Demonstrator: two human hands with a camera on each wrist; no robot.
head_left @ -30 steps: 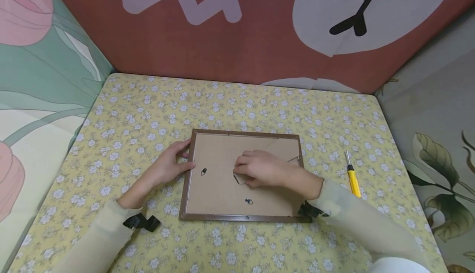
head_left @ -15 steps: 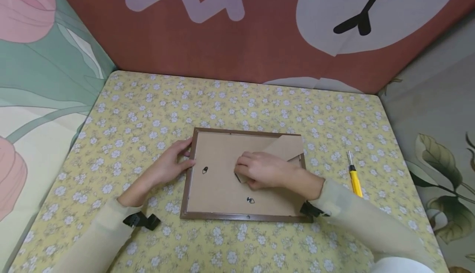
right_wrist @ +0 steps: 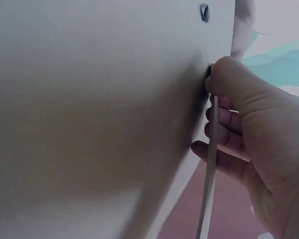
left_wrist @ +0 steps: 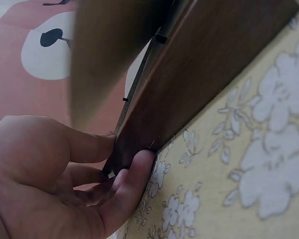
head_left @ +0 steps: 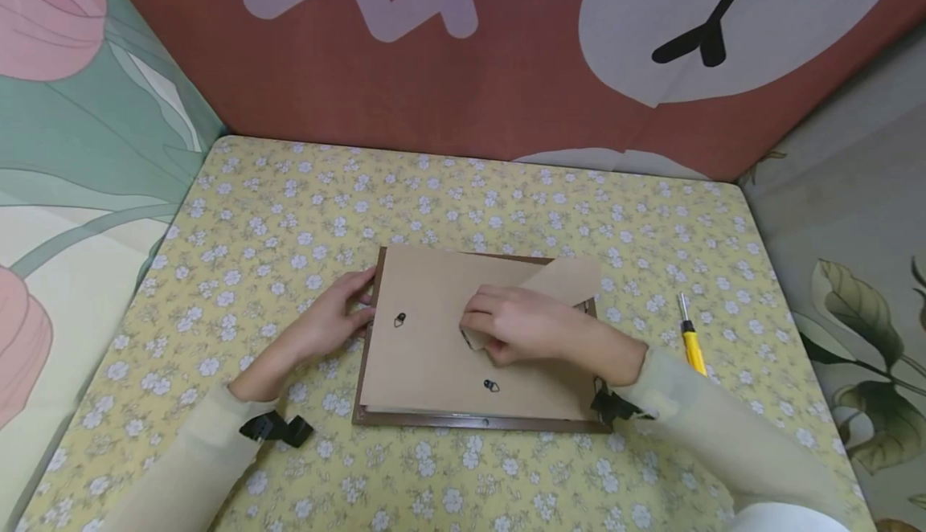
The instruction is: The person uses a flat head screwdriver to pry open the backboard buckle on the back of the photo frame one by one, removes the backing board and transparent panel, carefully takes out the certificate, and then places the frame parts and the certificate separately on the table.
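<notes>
A brown picture frame point(head_left: 521, 423) lies face down on the table, its tan backing board point(head_left: 427, 291) raised out of the rim. In the left wrist view a gap shows between the board point(left_wrist: 97, 55) and the frame's wooden side point(left_wrist: 164, 94). My left hand point(head_left: 329, 319) grips the frame's left side, thumb on the upper edge and fingers against the outer side and corner. My right hand point(head_left: 521, 323) pinches the board's easel leg point(head_left: 567, 277), which is swung out from the board; the right wrist view shows the leg point(right_wrist: 209, 174) edge-on between thumb and fingers.
A screwdriver point(head_left: 693, 347) with a yellow handle lies to the right of the frame. Small metal hanging rings point(head_left: 491, 386) are fixed to the board. Floral cloth point(head_left: 289, 218) covers the table, with printed walls at the back and sides.
The backing board has risen out of the frame, lifted by the easel leg in my right hand, which moved slightly up and right. My left hand has stayed at the frame's left side.
</notes>
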